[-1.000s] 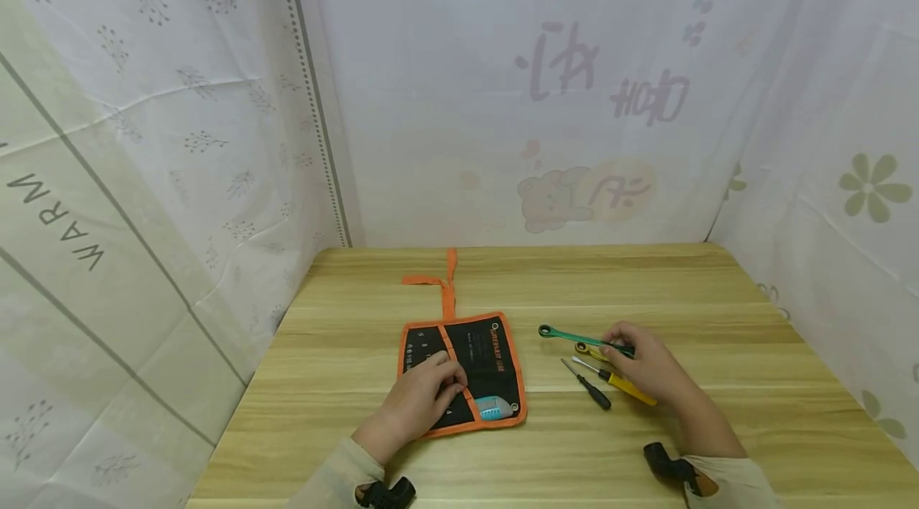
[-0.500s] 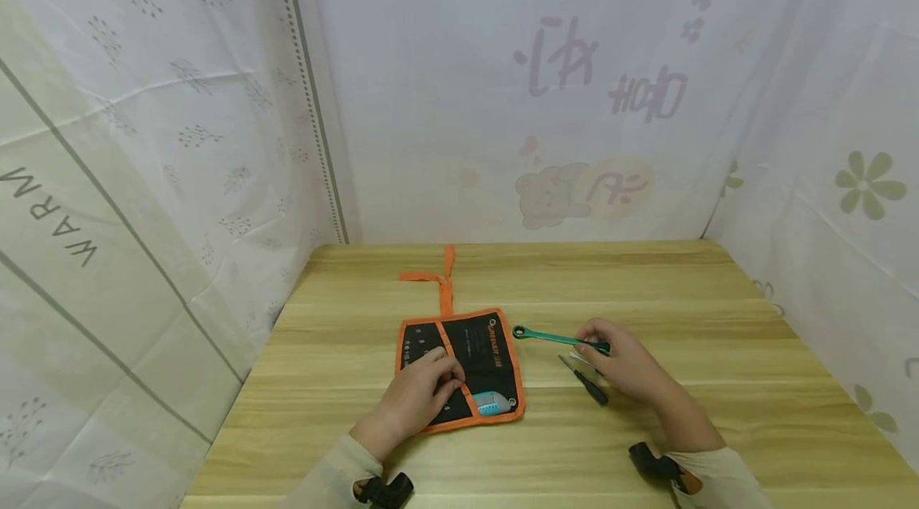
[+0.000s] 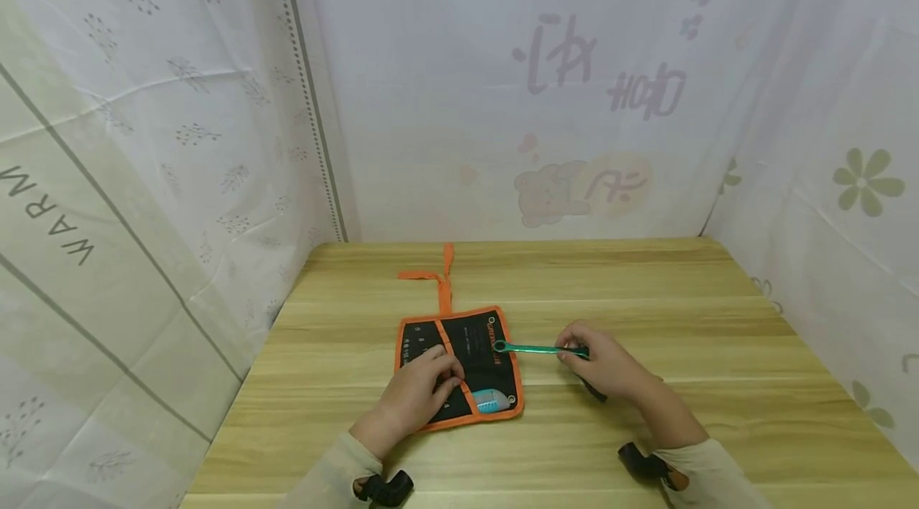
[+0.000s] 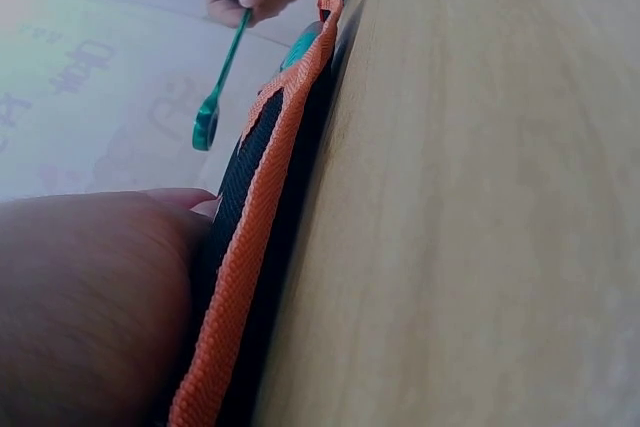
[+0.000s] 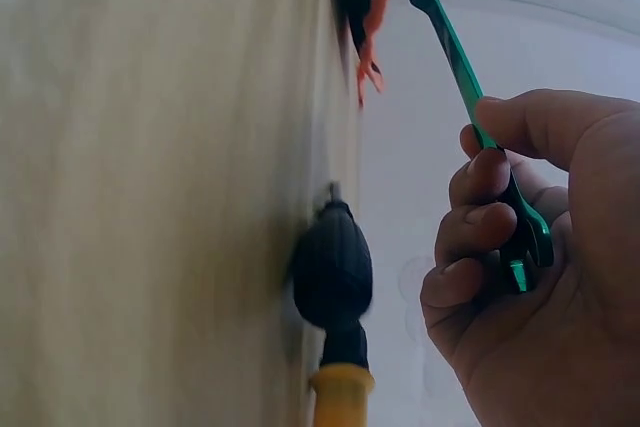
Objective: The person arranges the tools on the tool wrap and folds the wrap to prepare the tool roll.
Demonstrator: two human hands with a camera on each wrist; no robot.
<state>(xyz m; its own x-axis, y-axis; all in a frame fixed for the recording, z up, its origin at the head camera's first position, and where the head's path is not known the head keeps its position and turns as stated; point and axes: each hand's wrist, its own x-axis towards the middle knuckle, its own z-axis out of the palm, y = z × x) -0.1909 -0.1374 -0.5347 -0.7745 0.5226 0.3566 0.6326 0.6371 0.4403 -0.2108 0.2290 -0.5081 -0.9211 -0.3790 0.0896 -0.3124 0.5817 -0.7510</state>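
A black tool pouch (image 3: 470, 333) with orange trim lies flat on the table. My left hand (image 3: 416, 391) rests on it, thumb and fingers pinching at the orange pocket edge; the fingertips are partly hidden. A cyan and grey tool (image 3: 491, 401) sits in the pouch's near right corner. My right hand (image 3: 606, 364) grips a green ratchet wrench (image 3: 531, 349) by its open end. The ring end reaches over the pouch's right side; in the left wrist view the wrench (image 4: 222, 92) hangs clear of the pouch.
Beneath my right hand lies a black-handled screwdriver (image 3: 593, 390), mostly covered in the head view. Behind it in the right wrist view is a yellow handle (image 5: 341, 402). The pouch's orange tie straps (image 3: 445, 293) stretch toward the table's far edge. Patterned curtains surround the table.
My right hand has carried the green wrench leftward, from beside the pouch to over its right part. The yellow tools are now covered by that hand. My left hand stays in place.
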